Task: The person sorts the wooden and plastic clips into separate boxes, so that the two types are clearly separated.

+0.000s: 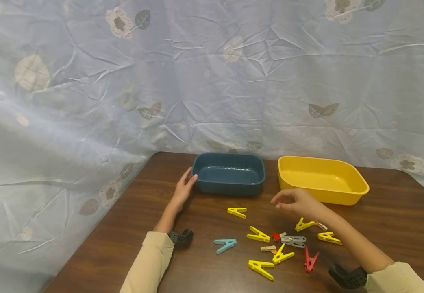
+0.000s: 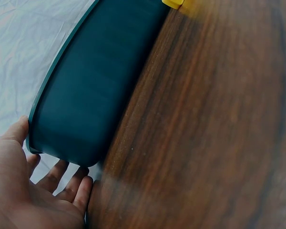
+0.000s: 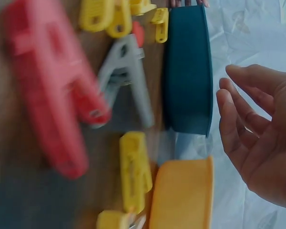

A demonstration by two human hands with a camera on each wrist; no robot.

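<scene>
My left hand (image 1: 182, 192) touches the left end of a dark blue plastic bin (image 1: 230, 188). In the left wrist view the thumb is at the bin's rim and the other fingers lie loosely bent against its end. My right hand (image 1: 301, 203) hovers over the table in front of a yellow bin (image 1: 334, 197), fingers loosely bent and holding nothing. Below it lie plastic clothespins: a yellow clothespin (image 1: 303, 224), a grey clothespin (image 1: 294, 239) and a red clothespin (image 1: 310, 260). Another yellow clothespin (image 1: 237, 212) is nearest the blue bin.
Several more yellow clothespins lie about, one at the front (image 1: 261, 268). A light blue clothespin (image 1: 225, 244) and a small wooden clothespin (image 1: 268, 248) are among them. A patterned cloth (image 1: 212, 81) hangs behind the brown wooden table (image 1: 135, 228).
</scene>
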